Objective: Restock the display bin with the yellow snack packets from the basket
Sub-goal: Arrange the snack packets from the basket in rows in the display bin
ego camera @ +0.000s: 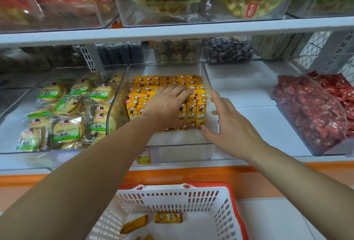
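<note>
Head view: left hand (168, 103) lies flat, fingers straight, pressing the packets (193, 109) in the bin (183, 151), right hand (231, 126) open at the right wall, holding nothing. I'd push the rows back evenly so none topple. Packets stand in rows, long axis upright, leaning back, fronts facing us; a few more lie flat in the basket (172, 195).

The display bin (187, 152) sits mid-shelf (258, 117), with the snack packets (166, 80) standing in rows toward its back. The left hand (168, 103) lies flat on top of the rows, and the right hand (229, 124) is at the bin's right wall, thumb by the front-right packet. The biscuit bin (63, 109) is just left and the sweets bin (310, 109) well right. The basket (226, 211) is below in front, with loose packets (168, 217) inside.
</note>
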`<move>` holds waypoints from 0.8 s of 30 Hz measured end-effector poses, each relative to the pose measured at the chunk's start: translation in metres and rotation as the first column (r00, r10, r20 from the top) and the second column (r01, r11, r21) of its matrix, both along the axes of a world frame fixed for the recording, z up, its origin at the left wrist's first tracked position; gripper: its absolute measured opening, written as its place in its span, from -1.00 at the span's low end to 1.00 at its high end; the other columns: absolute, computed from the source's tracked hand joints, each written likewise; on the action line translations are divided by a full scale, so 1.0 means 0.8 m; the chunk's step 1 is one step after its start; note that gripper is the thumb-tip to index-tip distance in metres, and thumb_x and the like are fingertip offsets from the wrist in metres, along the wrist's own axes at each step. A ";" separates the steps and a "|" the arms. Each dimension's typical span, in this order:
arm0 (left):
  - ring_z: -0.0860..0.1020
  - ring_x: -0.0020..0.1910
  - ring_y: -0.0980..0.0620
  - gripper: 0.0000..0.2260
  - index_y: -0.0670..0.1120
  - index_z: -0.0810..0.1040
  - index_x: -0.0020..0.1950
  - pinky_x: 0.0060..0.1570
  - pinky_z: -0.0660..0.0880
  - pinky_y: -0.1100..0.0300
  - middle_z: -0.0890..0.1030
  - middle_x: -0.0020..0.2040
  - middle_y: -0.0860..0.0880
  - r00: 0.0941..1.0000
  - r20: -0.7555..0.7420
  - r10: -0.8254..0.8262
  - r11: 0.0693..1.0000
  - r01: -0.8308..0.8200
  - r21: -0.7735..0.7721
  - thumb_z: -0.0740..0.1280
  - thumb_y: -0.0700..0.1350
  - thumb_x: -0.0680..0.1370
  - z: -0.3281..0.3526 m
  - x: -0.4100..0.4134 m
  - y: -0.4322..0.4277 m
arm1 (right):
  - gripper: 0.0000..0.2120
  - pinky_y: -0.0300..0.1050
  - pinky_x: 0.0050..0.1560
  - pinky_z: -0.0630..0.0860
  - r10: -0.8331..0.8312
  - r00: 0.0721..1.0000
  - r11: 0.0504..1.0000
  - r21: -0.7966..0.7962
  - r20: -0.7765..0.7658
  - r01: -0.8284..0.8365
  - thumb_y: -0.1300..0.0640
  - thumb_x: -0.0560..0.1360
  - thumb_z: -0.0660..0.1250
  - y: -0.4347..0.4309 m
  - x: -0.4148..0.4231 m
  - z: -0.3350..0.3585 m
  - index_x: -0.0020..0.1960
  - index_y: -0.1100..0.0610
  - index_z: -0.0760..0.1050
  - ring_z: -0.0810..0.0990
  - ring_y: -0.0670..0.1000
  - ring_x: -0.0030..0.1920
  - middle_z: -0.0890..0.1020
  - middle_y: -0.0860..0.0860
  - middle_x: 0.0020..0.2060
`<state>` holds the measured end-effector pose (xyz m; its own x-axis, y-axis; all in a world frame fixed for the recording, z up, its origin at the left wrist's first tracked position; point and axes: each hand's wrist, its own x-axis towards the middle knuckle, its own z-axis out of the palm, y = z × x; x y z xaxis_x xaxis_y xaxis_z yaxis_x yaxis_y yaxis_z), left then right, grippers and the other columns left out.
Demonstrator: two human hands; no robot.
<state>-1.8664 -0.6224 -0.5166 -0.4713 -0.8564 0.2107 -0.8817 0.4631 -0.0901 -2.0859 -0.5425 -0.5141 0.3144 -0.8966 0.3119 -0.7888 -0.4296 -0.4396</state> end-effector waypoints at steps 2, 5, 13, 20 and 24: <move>0.14 0.62 -0.09 -0.01 0.08 0.05 0.65 0.60 0.07 -0.12 0.16 0.66 0.01 0.999 0.039 0.017 0.999 -0.018 0.035 0.47 0.36 0.39 0.001 -0.001 -0.004 | -0.13 -0.22 -0.03 0.40 -0.006 1.000 1.000 0.009 -0.002 0.006 -0.12 0.51 0.38 0.000 0.001 0.001 0.58 -0.10 -0.13 0.52 0.01 0.27 0.27 0.00 0.46; 0.11 0.64 -0.07 -0.01 0.11 0.01 0.65 0.60 0.08 -0.13 0.11 0.67 0.04 0.998 0.063 0.027 0.997 -0.031 0.064 0.47 0.36 0.40 0.002 0.000 -0.010 | -0.14 -0.20 -0.04 0.41 -0.009 1.000 1.000 0.009 -0.023 0.009 -0.14 0.51 0.37 0.000 0.002 0.002 0.57 -0.11 -0.13 0.54 0.03 0.26 0.28 0.02 0.45; 0.17 0.60 -0.07 0.10 0.06 0.07 0.63 0.58 0.08 -0.09 0.21 0.63 0.02 0.999 0.049 0.022 1.000 -0.023 0.019 0.53 0.42 0.27 0.001 -0.019 -0.014 | -0.14 -0.17 -0.05 0.45 -0.013 1.000 0.999 0.031 0.025 0.012 -0.09 0.51 0.37 0.001 0.002 0.001 0.58 -0.11 -0.14 0.55 0.04 0.22 0.30 0.03 0.44; 0.15 0.62 -0.08 0.11 0.08 0.08 0.64 0.59 0.07 -0.12 0.18 0.65 0.03 0.998 0.052 0.040 0.998 -0.042 0.044 0.52 0.43 0.25 -0.003 -0.030 -0.032 | -0.14 -0.18 -0.05 0.50 -0.009 0.999 0.999 0.042 0.038 0.007 -0.09 0.52 0.37 0.000 0.002 -0.001 0.59 -0.12 -0.15 0.56 0.03 0.19 0.29 0.03 0.45; 0.15 0.62 -0.10 0.11 0.07 0.07 0.64 0.58 0.08 -0.11 0.18 0.65 0.02 0.998 0.039 0.051 0.998 -0.052 0.029 0.50 0.45 0.26 -0.003 -0.032 -0.028 | -0.14 -0.09 -0.01 0.56 -0.015 0.999 0.999 0.050 0.037 0.013 -0.08 0.52 0.37 0.001 0.003 0.000 0.58 -0.11 -0.15 0.57 0.05 0.18 0.29 0.03 0.44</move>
<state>-1.8919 -0.6445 -0.5194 -0.4334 -0.8855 0.1676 -0.9008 0.4199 -0.1107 -2.0836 -0.5415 -0.5140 0.2906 -0.9155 0.2784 -0.7773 -0.3955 -0.4893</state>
